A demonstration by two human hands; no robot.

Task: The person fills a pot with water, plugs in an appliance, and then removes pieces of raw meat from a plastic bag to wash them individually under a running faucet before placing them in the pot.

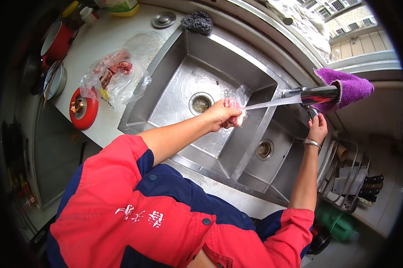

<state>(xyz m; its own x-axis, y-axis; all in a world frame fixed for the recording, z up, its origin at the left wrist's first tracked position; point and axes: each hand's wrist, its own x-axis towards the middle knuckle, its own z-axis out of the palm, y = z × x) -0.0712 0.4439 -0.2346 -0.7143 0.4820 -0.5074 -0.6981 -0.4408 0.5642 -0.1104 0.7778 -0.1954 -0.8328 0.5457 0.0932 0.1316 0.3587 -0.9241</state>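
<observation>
My left hand [218, 116] grips a piece of raw meat [233, 110] over the large basin of a stainless steel double sink [178, 73]. A stream of water [271, 103] runs from the metal faucet [320, 95] onto the meat and splashes beside it. A purple cloth [355, 87] is draped over the faucet. At the right, my right hand [317, 129] has its fingers on the small faucet handle [312, 113], just below the spout. More raw meat [121, 68] lies in a clear plastic bag [129, 85] on the counter, left of the sink.
A red lid [91, 117] lies near the counter's left edge, below a bowl [57, 82] and a red pot [59, 42]. A dark scouring pad [197, 22] and a sink stopper [164, 20] are behind the sink. Several knives [372, 186] stand in a rack at the right.
</observation>
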